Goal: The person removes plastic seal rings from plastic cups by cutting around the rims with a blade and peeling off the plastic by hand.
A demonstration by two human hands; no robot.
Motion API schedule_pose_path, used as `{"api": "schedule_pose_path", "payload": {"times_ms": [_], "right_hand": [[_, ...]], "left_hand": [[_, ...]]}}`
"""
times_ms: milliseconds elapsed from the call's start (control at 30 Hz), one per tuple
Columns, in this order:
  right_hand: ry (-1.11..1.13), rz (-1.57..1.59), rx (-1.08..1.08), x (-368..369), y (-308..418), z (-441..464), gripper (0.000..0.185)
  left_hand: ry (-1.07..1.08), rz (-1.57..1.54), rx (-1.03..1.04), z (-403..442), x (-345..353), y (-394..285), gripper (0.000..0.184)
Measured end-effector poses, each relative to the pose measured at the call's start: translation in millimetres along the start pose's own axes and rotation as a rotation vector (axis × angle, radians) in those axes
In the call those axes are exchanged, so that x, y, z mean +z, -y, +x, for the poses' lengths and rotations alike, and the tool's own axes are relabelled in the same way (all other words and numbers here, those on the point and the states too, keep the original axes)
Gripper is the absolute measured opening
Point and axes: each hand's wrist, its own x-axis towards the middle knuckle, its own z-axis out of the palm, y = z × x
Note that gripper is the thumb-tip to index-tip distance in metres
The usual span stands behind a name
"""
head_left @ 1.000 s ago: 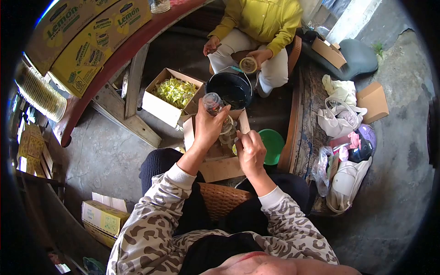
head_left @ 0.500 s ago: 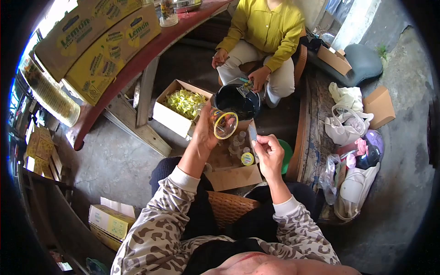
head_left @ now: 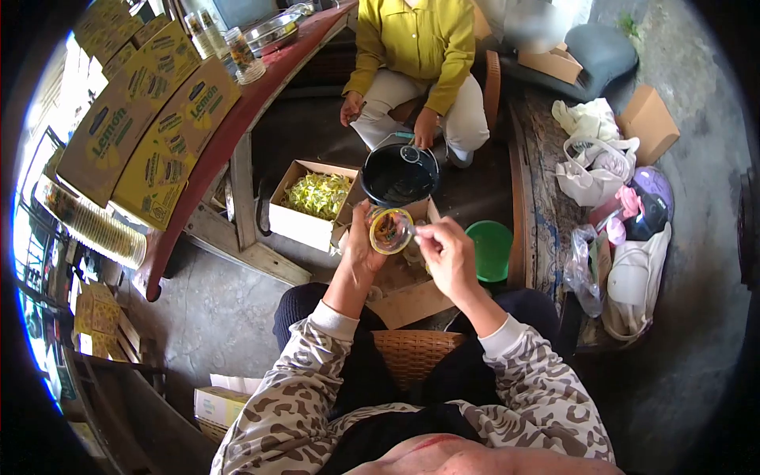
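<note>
My left hand [head_left: 360, 247] is wrapped round a clear plastic cup [head_left: 390, 230] with a yellow rim, its open mouth tipped up toward me. Close to the rim on the right, my right hand [head_left: 448, 255] pinches a small pale tool whose shape is mostly hidden by the fingers. Below both hands lies an open cardboard box [head_left: 412, 305] with clear cups inside, partly covered by my hands. Just beyond stands a black bucket [head_left: 400, 176] with dark contents.
A box of yellow-green wrappers [head_left: 317, 195] stands left of the bucket, a green basin [head_left: 489, 250] right. A person in a yellow shirt [head_left: 416, 43] sits opposite, one hand at the bucket. Lemon cartons [head_left: 170, 150] line the red table [head_left: 261, 91]. Bags [head_left: 590, 178] lie right.
My right hand has come up and inward to the cup's rim. The cup's mouth now faces up more. The other person's hand is at the bucket's edge, and the whole view has shifted.
</note>
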Motion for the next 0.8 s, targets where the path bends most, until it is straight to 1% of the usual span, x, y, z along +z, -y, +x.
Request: {"api": "schedule_pose_path", "payload": {"times_ms": [33,67,133,167,200,267,300,333,367,400,467,500,533,600,667,733,800], "right_hand": [[-0.029,-0.018,0.017,-1.5,-3.5,1.8,0.014],[-0.051,-0.033,-0.008,-4.0,-7.4,3.7,0.013],[-0.076,0.05,0.052,-6.6,-10.5,6.4,0.013],[-0.035,0.089,0.085,-8.9,-10.0,6.0,0.013],[-0.037,0.091,0.086,-9.2,-7.4,5.4,0.013],[0.087,0.229,0.143,-7.4,1.4,2.9,0.012],[0.14,0.245,0.124,-7.0,6.3,1.4,0.013],[0.181,0.268,0.122,-1.5,3.5,-2.3,0.012],[0.176,0.194,0.11,-0.4,1.3,-3.6,0.013],[0.172,0.12,0.096,0.6,-0.6,-4.2,0.013],[0.035,0.064,0.098,-1.3,-12.6,0.7,0.014],[0.009,0.079,0.073,-4.8,-18.4,4.8,0.014],[-0.014,0.064,0.11,-10.7,-15.5,10.1,0.014],[-0.047,0.046,0.059,-17.8,-20.4,16.5,0.014],[0.009,0.106,0.075,-26.0,-19.5,20.3,0.014],[0.062,0.079,0.075,-33.2,-13.1,21.1,0.013],[0.108,0.057,0.127,-37.8,-2.3,20.8,0.014]], "left_hand": [[-0.084,0.064,0.054,-0.5,2.5,-0.5,0.04],[-0.09,0.072,0.051,-1.2,4.7,-2.5,0.04],[-0.113,0.097,0.134,-2.1,6.9,-7.6,0.043],[-0.071,0.088,0.112,-3.4,5.9,-10.3,0.048],[-0.072,0.09,0.111,-2.6,4.9,-11.2,0.048],[-0.149,0.163,0.177,2.2,0.4,-12.2,0.052],[-0.149,0.168,0.173,6.9,-9.3,-13.8,0.052],[-0.028,0.16,0.109,11.7,-19.8,-15.8,0.053],[0.092,0.151,0.044,16.1,-30.0,-17.1,0.054],[0.093,0.155,0.042,14.4,-25.9,-14.8,0.054],[-0.136,0.19,0.235,7.5,-5.6,-8.6,0.054],[-0.175,0.221,0.287,3.2,2.9,-9.0,0.043],[-0.204,0.225,0.306,-0.8,9.0,-11.8,0.037],[-0.129,0.304,0.438,6.9,-1.8,-21.7,0.036],[-0.168,0.424,0.753,-16.1,40.8,-23.6,0.034],[-0.132,0.552,0.945,-33.4,56.4,-36.0,0.036],[-0.142,0.86,1.139,-58.3,65.8,-57.2,0.04]]}}
